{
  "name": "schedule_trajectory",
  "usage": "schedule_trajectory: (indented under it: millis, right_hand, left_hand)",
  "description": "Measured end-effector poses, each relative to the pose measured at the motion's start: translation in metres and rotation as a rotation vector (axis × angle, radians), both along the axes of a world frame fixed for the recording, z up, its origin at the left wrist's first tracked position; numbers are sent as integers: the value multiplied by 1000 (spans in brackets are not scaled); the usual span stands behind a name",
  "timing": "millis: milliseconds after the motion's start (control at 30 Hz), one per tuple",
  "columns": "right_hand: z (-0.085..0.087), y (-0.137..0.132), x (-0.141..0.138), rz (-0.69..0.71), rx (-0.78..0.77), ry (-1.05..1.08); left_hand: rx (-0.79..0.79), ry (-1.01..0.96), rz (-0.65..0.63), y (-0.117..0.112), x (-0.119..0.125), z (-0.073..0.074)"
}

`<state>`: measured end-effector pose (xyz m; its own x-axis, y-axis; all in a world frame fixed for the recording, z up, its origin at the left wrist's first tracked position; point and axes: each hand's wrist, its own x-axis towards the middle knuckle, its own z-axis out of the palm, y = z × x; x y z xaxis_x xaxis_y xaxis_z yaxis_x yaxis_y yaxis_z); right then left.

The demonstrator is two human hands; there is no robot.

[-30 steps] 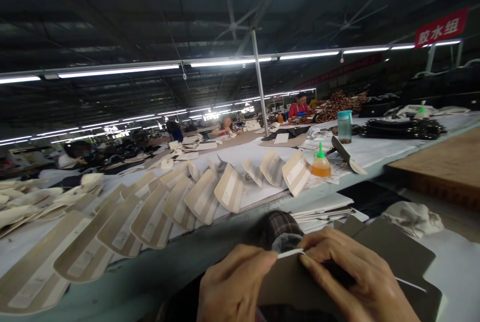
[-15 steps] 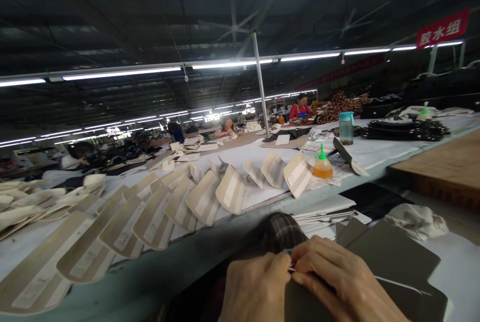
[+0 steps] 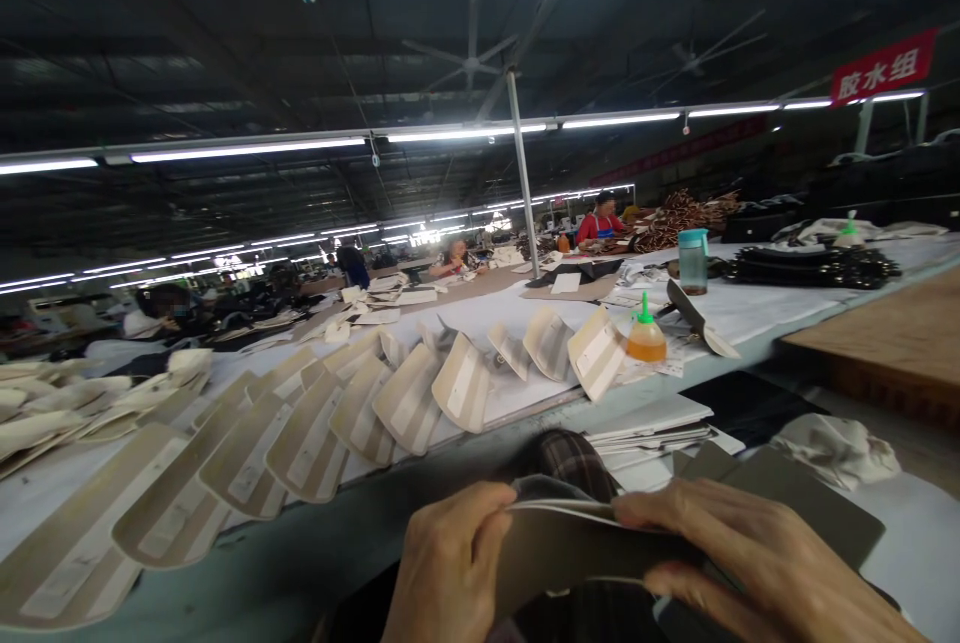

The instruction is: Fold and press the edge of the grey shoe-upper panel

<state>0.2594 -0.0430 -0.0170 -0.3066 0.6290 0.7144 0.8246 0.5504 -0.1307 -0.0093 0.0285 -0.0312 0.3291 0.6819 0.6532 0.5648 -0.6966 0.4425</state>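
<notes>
Between my hands, above the plaid-covered lap, is a dark grey-brown sheet piece (image 3: 574, 548) with a pale edge, bowed along its top. My left hand (image 3: 454, 558) pinches its left edge between thumb and fingers. At its right side, my right hand (image 3: 739, 543) grips the top edge, with the thumb lower on the near face. More flat dark grey pieces (image 3: 817, 503) lie beyond and to the right of my right hand. A row of curved beige panels with pale strips (image 3: 409, 398) overlaps along the table edge ahead.
A squeeze bottle of amber liquid (image 3: 646, 338) and a teal-lidded bottle (image 3: 693, 263) stand on the white-covered table (image 3: 525, 398). White sheets (image 3: 649, 418) and a crumpled cloth (image 3: 836, 448) lie right. A person in red (image 3: 598, 221) sits farther back.
My hands have moved apart from being close together near the piece's edge. The sheet now spans between them, bowed, with its pale edge showing.
</notes>
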Motion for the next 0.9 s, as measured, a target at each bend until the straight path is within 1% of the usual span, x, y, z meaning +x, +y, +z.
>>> schedule_trajectory:
  millis: [67, 133, 200, 233, 300, 367, 433, 500, 567, 633, 767, 900]
  right_hand:
    - [6, 3, -3, 53, -16, -65]
    - [10, 9, -9, 60, 38, -99]
    - [10, 13, -12, 64, 82, -109]
    - [8, 14, -13, 63, 76, -98]
    - [4, 15, -13, 68, 2, -50]
    - [2, 13, -12, 86, -126, 1]
    - [3, 11, -13, 115, -247, 35]
    - [5, 10, -13, 133, -307, 50]
    - [6, 11, -13, 147, -288, 38]
    - [7, 14, -12, 146, -255, 21]
    - [4, 22, -8, 157, -212, 64]
    - [3, 24, -5, 163, -165, 111]
  left_hand:
    - [1, -19, -39, -3, -4, 6]
    - [18, -16, -65, -6, -6, 11]
    - [36, 30, -94, -8, -8, 16]
    - [48, 66, -106, -8, -10, 19]
    - [67, 136, -107, -8, -12, 21]
    - [63, 177, -81, -8, -13, 21]
    - [22, 177, -52, -8, -12, 17]
    - [-13, 154, -24, -8, -10, 12]
    - [-14, 135, -18, -8, -9, 8]
    - [22, 135, -64, -7, -10, 8]
    - [86, 145, -182, -10, -16, 18]
    - [80, 159, -235, -16, -18, 29]
